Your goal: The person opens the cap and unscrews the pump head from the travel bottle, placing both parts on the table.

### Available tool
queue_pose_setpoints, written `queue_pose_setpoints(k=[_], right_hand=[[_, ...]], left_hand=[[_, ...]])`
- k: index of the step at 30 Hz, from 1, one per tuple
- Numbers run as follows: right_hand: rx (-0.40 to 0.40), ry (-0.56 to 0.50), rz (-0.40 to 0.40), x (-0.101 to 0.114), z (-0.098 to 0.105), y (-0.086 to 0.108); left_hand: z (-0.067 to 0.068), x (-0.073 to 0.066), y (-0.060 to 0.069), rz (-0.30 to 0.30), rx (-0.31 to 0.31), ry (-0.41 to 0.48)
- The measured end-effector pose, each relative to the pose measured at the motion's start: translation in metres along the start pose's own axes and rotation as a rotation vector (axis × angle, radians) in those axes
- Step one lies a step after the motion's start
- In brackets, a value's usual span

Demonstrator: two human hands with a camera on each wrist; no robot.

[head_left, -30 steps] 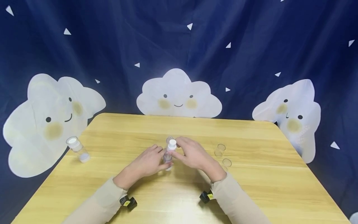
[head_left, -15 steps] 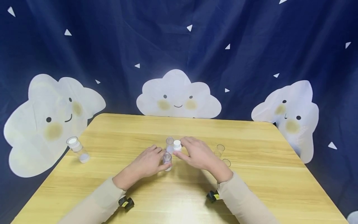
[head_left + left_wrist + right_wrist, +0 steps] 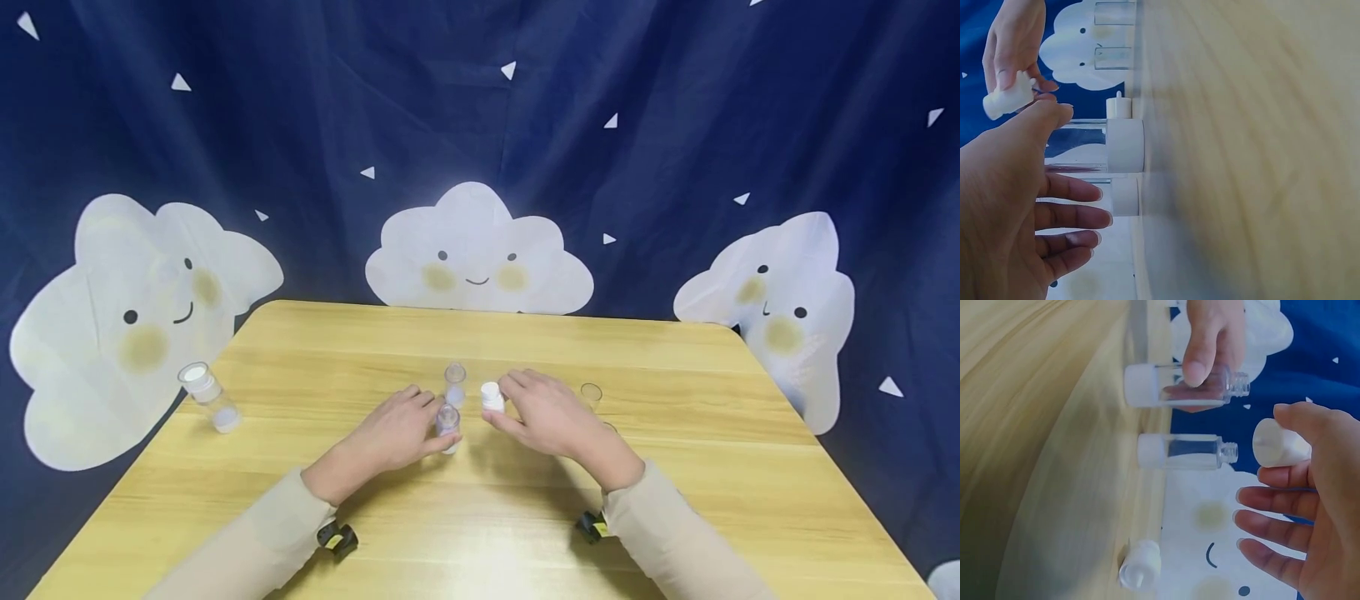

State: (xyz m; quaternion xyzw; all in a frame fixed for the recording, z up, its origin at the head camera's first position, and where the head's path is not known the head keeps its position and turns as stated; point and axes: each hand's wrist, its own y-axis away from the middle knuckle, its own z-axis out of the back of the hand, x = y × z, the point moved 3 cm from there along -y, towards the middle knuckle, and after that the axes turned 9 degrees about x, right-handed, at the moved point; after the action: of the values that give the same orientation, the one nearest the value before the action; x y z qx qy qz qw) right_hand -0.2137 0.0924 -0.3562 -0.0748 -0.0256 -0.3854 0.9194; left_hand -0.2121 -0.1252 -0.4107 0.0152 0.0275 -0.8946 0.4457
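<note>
My left hand [image 3: 390, 433] grips a clear bottle [image 3: 1169, 386] with a white base and a bare threaded neck, standing upright on the table. Just behind it stands a second clear bottle [image 3: 454, 385], also uncapped in the right wrist view. Between the thumb and index finger of my right hand [image 3: 551, 421] is a white pump head [image 3: 492, 397], held in the air to the right of both bottles. Its other fingers are spread apart. A second white pump head [image 3: 1141, 569] stands on the table, hidden behind my right hand in the head view.
On the left of the wooden table [image 3: 337, 350] stands a bottle with a white top [image 3: 210, 397]. A clear cap [image 3: 591, 397] stands right of my right hand, and another clear cap [image 3: 1113, 58] is mostly hidden by it from above. A blue cloud-print curtain [image 3: 480, 100] hangs behind.
My right hand has moved rightward with the white pump head, from close beside the two bottles to a gap away. The left hand stays on its bottle.
</note>
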Motion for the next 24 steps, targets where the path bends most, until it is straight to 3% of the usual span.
queue_pose_setpoints(k=[24], right_hand=[[0.050,0.162,0.034,-0.012,-0.013,0.020]], left_hand=[[-0.001,0.001,0.000,0.010,0.009,0.017]])
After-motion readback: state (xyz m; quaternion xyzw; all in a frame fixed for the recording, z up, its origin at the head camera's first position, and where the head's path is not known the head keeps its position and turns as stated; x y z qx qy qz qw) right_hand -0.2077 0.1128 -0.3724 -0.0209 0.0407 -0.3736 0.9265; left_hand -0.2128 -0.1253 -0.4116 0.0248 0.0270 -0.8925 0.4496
